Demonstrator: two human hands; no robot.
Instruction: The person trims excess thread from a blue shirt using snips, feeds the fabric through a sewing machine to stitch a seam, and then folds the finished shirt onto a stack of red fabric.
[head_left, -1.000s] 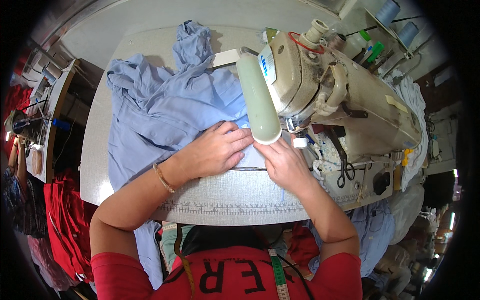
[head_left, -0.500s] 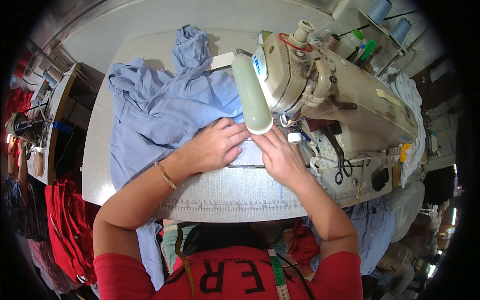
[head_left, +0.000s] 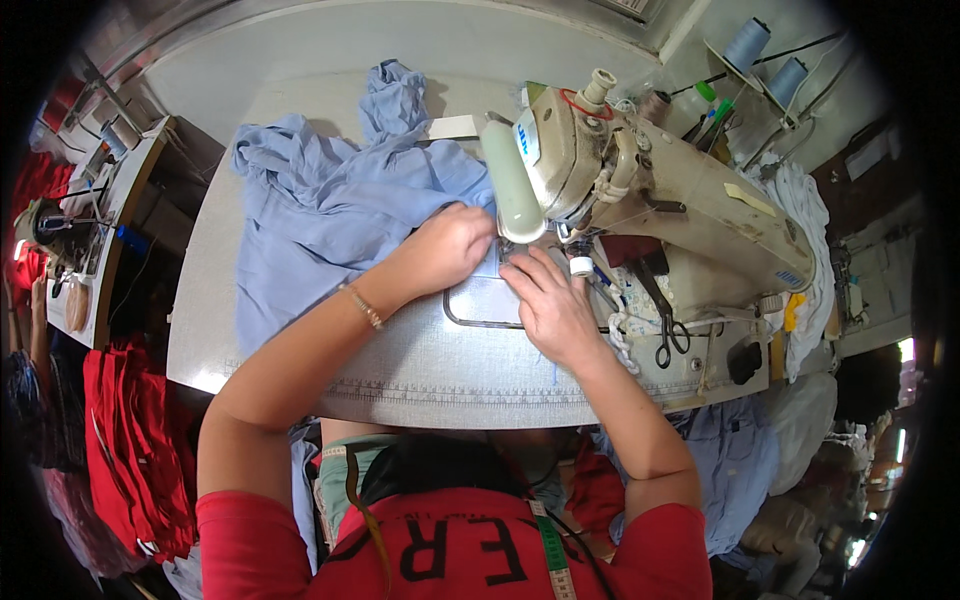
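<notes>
Two forearms (head_left: 312,345) slant inward, left hand (head_left: 458,248) curled, right hand (head_left: 556,308) palm-down.

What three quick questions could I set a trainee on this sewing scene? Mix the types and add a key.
1. Which of the person's wrists wears the bracelet?
2. True or false: the black scissors lie to the right of the right hand.
3. The cloth heaped on the table, left of the sewing machine, is: A) red, B) light blue, C) white.

Key: 1. The left; 2. True; 3. B.
</notes>
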